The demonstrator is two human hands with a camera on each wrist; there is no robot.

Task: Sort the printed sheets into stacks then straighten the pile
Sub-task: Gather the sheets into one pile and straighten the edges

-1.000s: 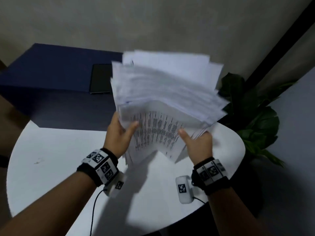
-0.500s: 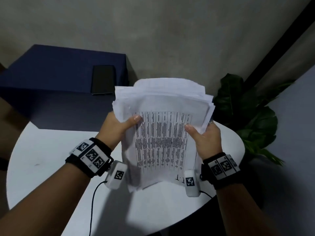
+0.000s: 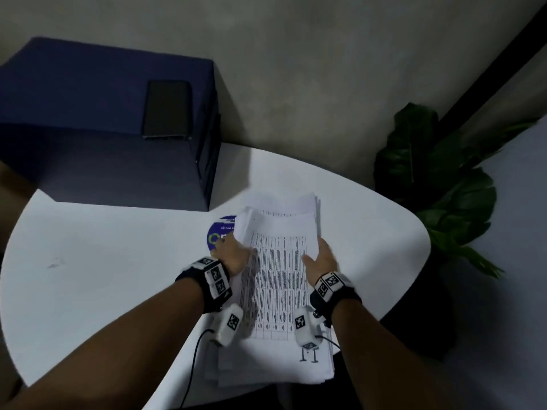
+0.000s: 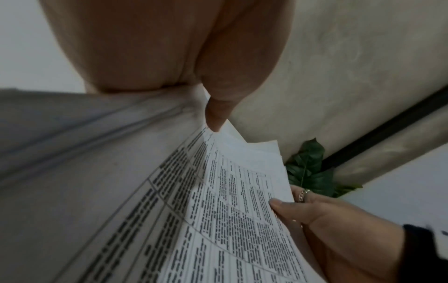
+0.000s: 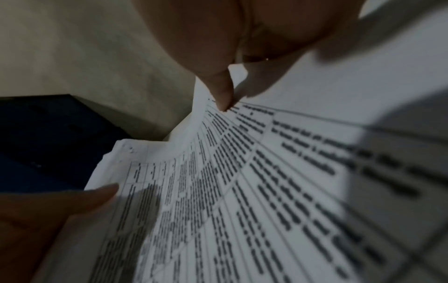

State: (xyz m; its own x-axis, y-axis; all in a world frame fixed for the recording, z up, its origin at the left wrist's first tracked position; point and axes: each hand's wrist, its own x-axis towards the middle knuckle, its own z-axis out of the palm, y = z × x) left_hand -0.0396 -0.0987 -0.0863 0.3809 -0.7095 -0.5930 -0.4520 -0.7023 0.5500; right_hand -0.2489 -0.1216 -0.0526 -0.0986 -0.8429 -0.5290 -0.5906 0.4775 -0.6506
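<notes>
The stack of printed sheets point(image 3: 278, 279) lies low over the white round table point(image 3: 103, 276), toward its right side, the top page a printed table of text columns. The left hand point(image 3: 233, 255) grips the stack's left edge, thumb on top of the page, fingers hidden beneath. The right hand point(image 3: 322, 258) grips the right edge, thumb point(image 4: 283, 207) pressed on the top sheet and fingers wrapped under.

The stack's edges are uneven: far corners fan out in steps, and lower sheets stick out at the near left corner. Its near edge reaches the table's front rim.

A blue round disc point(image 3: 220, 235) lies partly under the far left corner. A navy box point(image 3: 118, 161) with a dark phone point(image 3: 167, 109) on top stands behind. A leafy plant point(image 3: 438, 184) stands right of the table. Bare tabletop stretches left of the hands.
</notes>
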